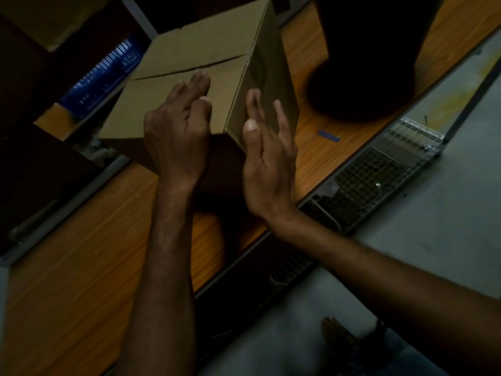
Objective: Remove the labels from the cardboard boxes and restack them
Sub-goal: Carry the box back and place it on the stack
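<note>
Standing by the left edge of the wooden counter (81, 253), the cardboard box (195, 50) is turned so that one of its corners points toward the person. Its top flaps are closed and meet in a seam that runs across the top. The left hand (176, 131) lies over the near part of the top, just beside the box's upper right edge. Two of its fingers (200, 80) stretch forward to the seam, while the forefinger and thumb are bent in toward each other at that edge. The dim light does not show whether they pinch anything. The right hand (267, 158) is spread flat with its fingers straight and its palm turned to the box's right side face. The fingertips lie over that face, though actual contact cannot be told. Higher on the same face there is a faint rectangular patch (259, 67), too dark to make out.

A small blue strip (328, 136) lies on the counter just right of the box, near the right hand. A large dark object (366, 63) stands at the counter's far right end, apart from the box. Below the counter's right edge a wire mesh rack (366, 183) rests on the grey floor (447, 213), and a foot (339, 335) shows on that floor at the bottom
</note>
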Demonstrator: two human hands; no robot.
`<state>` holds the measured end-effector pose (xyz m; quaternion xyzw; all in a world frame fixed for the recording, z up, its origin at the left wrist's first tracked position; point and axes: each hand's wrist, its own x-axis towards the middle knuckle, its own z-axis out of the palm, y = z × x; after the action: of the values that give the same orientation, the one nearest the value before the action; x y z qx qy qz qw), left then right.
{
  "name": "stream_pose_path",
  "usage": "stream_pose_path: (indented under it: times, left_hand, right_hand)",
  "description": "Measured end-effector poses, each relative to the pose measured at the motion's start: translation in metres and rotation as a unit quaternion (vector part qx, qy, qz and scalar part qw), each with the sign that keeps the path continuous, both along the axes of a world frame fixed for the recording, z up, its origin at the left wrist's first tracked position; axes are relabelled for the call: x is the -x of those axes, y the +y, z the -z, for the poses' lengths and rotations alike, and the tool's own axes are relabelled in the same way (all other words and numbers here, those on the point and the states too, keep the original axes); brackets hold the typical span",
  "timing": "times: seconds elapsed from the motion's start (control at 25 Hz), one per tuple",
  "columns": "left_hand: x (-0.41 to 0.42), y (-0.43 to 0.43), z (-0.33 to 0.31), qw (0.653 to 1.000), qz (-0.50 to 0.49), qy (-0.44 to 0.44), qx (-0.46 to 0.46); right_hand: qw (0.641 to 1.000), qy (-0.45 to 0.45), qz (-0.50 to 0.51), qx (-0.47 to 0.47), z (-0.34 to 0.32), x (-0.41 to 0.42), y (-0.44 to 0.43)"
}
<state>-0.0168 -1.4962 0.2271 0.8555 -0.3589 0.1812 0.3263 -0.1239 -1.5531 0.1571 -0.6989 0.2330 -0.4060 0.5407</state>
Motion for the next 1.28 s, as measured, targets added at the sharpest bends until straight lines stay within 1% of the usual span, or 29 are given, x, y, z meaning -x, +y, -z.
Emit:
stream_pose_path:
  times: [0.12, 0.16, 0.24, 0.28, 0.36, 0.44, 0.56, 0.72, 0.8, 0.88, 1.0, 1.08, 1.16, 1.28]
  left_hand:
    - [0.000, 0.002, 0.000, 1.000, -0.001, -0.006, -0.004]
    - [-0.001, 0.001, 0.000, 1.000, 0.002, -0.003, -0.004]
    - [-0.001, -0.001, 0.001, 1.000, -0.001, 0.003, -0.005]
    - [-0.001, 0.000, 0.001, 1.000, -0.003, 0.002, -0.005]
    - [0.000, 0.003, 0.002, 1.000, -0.002, 0.002, -0.002]
    - [-0.001, 0.001, 0.001, 1.000, 0.005, 0.003, 0.002]
    - [-0.003, 0.000, 0.001, 1.000, 0.001, 0.008, 0.006]
    - [-0.002, 0.002, 0.002, 1.000, 0.006, 0.008, 0.010]
    - [-0.004, 0.000, 0.002, 1.000, 0.002, 0.007, 0.008]
    - [-0.003, 0.002, 0.002, 1.000, 0.001, 0.005, 0.007]
    - [-0.003, 0.003, 0.002, 1.000, 0.003, 0.008, 0.012]
    - [-0.002, 0.000, 0.001, 1.000, -0.001, 0.004, 0.008]
    - [0.000, 0.001, 0.001, 1.000, -0.003, 0.000, 0.009]
    - [0.001, 0.005, 0.002, 1.000, 0.014, 0.005, 0.017]
  right_hand:
    - [0.999, 0.006, -0.022, 0.036, 0.007, 0.011, 0.012]
    - [0.999, 0.013, -0.013, 0.032, 0.007, 0.007, 0.006]
    - [1.000, 0.028, -0.003, -0.004, 0.002, 0.003, 0.000]
    - [1.000, 0.022, -0.001, -0.006, 0.004, 0.005, 0.005]
    - [1.000, 0.009, -0.014, 0.020, 0.013, 0.021, 0.024]
    - [0.999, 0.014, -0.006, 0.034, 0.019, 0.020, 0.021]
    - [0.999, 0.041, 0.009, -0.029, 0.013, 0.005, 0.007]
    - [1.000, 0.026, -0.008, 0.008, 0.024, 0.022, 0.027]
    - [0.999, 0.039, 0.007, -0.024, 0.021, 0.012, 0.017]
    - [0.999, 0.026, 0.005, -0.045, 0.014, 0.009, 0.018]
    - [1.000, -0.003, -0.018, -0.003, 0.011, 0.013, 0.023]
    - [1.000, 0.001, -0.003, -0.024, 0.004, 0.001, 0.009]
    - [0.999, -0.015, 0.008, -0.038, -0.003, -0.006, 0.006]
    - [0.999, -0.032, 0.001, 0.033, 0.001, 0.003, 0.011]
